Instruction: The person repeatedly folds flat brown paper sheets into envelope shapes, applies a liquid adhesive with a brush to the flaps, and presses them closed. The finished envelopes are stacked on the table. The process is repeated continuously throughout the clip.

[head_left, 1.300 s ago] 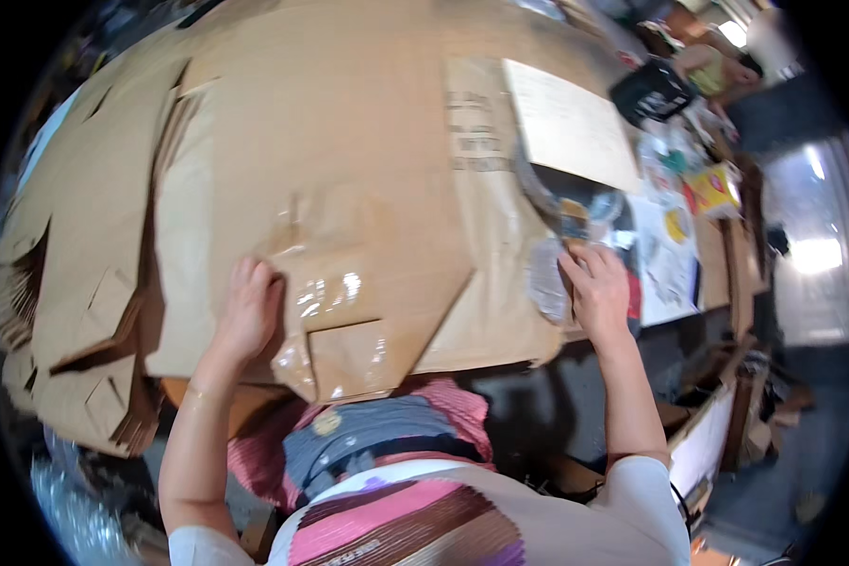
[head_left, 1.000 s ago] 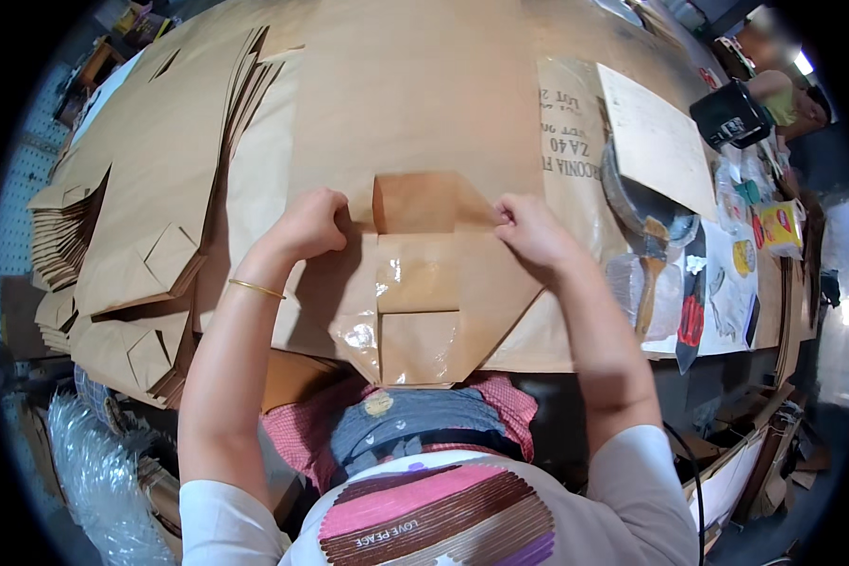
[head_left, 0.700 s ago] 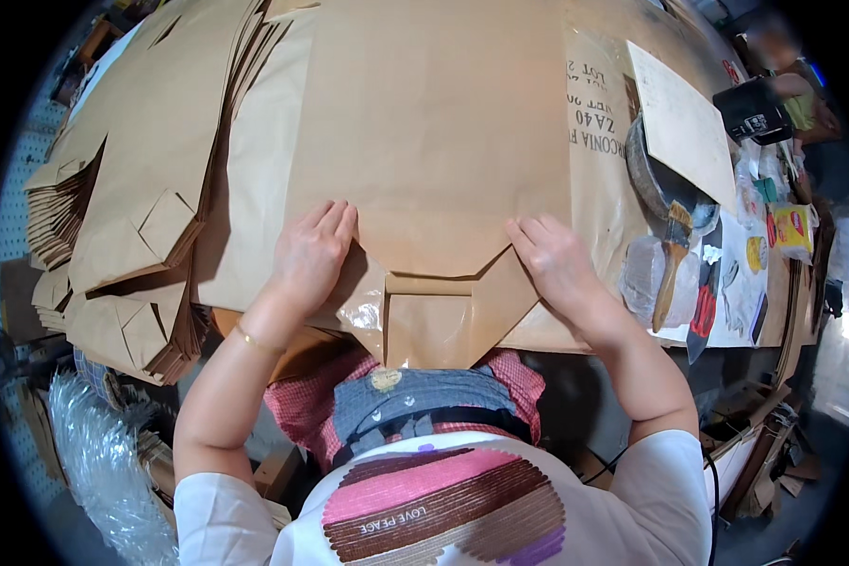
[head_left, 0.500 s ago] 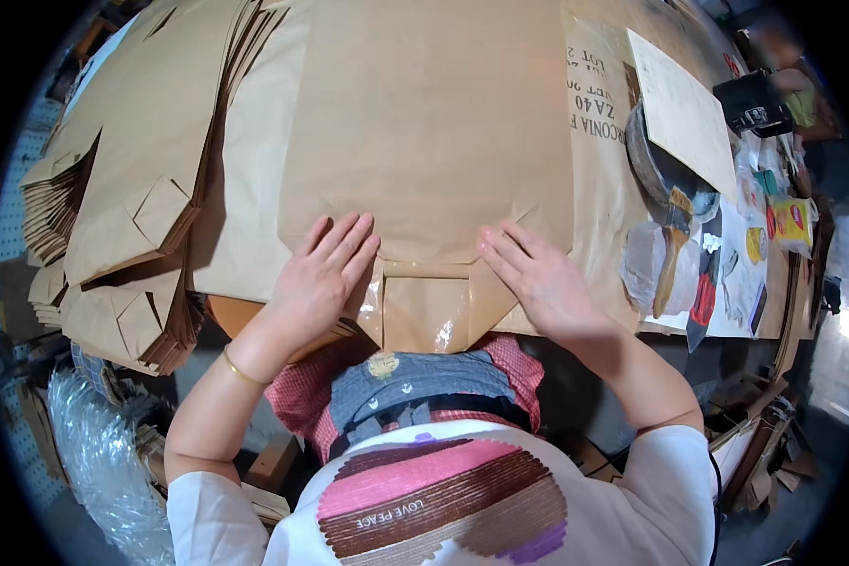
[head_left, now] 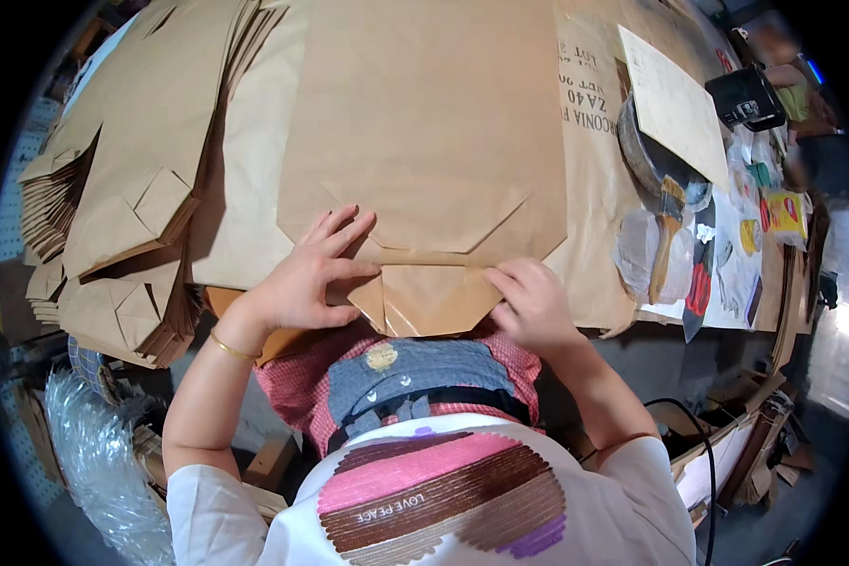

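Left hand point(head_left: 313, 272) on paper bag point(head_left: 429, 123), right hand point(head_left: 538, 307) at flap point(head_left: 436, 300)

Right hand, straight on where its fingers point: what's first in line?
The folded flap of the brown paper. The right hand's fingers point leftward at its right end and seem to touch it, though depth is unclear. Across it lies the left hand.

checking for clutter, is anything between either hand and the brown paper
Nothing visible stands between them: the left hand touches the brown paper, and the right hand is at its lower flap's right end. The brush lies off to the right.
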A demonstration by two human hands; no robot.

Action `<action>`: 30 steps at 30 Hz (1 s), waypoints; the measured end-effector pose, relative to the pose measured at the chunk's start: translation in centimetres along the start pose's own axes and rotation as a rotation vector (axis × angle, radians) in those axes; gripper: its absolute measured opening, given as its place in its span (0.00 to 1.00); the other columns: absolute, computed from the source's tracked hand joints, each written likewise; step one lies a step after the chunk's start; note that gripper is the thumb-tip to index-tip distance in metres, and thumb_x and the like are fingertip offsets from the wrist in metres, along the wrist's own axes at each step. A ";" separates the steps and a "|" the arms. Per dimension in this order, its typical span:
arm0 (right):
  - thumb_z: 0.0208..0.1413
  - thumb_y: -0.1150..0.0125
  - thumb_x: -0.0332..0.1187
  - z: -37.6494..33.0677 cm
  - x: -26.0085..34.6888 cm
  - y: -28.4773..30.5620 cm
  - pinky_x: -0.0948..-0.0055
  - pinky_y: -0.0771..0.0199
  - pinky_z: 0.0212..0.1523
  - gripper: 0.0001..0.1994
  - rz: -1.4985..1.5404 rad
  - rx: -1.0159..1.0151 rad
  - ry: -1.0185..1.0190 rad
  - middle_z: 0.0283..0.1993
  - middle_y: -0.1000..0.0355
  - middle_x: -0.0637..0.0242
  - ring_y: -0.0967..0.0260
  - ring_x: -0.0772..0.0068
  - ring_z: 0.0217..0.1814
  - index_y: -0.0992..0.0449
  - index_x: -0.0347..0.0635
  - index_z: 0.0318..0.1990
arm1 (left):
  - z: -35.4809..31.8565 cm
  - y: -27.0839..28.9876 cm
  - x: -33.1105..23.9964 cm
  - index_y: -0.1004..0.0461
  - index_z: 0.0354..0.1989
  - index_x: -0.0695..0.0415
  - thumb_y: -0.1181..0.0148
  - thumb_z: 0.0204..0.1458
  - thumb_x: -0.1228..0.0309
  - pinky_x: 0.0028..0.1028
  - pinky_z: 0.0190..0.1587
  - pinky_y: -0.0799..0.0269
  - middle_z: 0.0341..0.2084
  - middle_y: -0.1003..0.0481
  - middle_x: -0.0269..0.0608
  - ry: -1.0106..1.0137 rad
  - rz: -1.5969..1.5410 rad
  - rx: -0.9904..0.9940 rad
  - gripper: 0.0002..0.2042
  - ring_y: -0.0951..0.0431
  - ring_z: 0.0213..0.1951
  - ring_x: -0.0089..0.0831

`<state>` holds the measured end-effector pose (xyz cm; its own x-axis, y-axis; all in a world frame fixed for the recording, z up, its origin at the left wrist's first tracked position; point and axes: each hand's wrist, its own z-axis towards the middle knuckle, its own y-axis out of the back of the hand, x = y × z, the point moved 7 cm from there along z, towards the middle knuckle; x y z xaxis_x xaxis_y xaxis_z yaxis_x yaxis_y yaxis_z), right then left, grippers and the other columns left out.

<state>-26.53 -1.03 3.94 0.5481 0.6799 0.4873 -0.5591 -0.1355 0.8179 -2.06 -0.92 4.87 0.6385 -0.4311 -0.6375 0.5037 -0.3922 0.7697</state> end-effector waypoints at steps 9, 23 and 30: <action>0.46 0.33 0.26 4.3 -6.3 0.6 0.66 0.33 0.33 0.06 0.328 -0.156 -0.397 0.27 0.30 0.63 0.35 0.63 0.34 0.25 0.37 0.25 | 2.7 0.3 5.3 0.31 0.24 0.64 0.37 0.48 0.75 0.37 0.38 0.34 0.27 0.32 0.46 0.395 -0.283 -0.472 0.09 0.31 0.35 0.43; 0.46 0.30 0.46 8.3 -7.7 -1.3 0.61 0.32 0.26 0.19 -0.199 -0.112 -0.670 0.24 0.31 0.61 0.31 0.57 0.25 0.29 0.40 0.22 | 6.2 2.0 5.6 0.30 0.22 0.60 0.31 0.42 0.57 0.42 0.36 0.33 0.25 0.29 0.45 0.649 0.412 -0.587 0.19 0.28 0.33 0.45; 0.45 0.32 0.43 8.3 1.3 -4.4 0.56 0.43 0.65 0.35 -0.158 0.002 -0.023 0.61 0.35 0.55 0.41 0.54 0.66 0.35 0.35 0.60 | 6.6 -1.2 -1.6 0.33 0.55 0.67 0.45 0.42 0.66 0.44 0.66 0.48 0.59 0.35 0.57 0.081 0.397 -0.279 0.29 0.38 0.62 0.48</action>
<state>-18.17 -5.55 3.54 0.6434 0.6762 0.3589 -0.4635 -0.0291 0.8856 -7.52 -5.12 4.72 0.8502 -0.4346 -0.2971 0.3419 0.0268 0.9393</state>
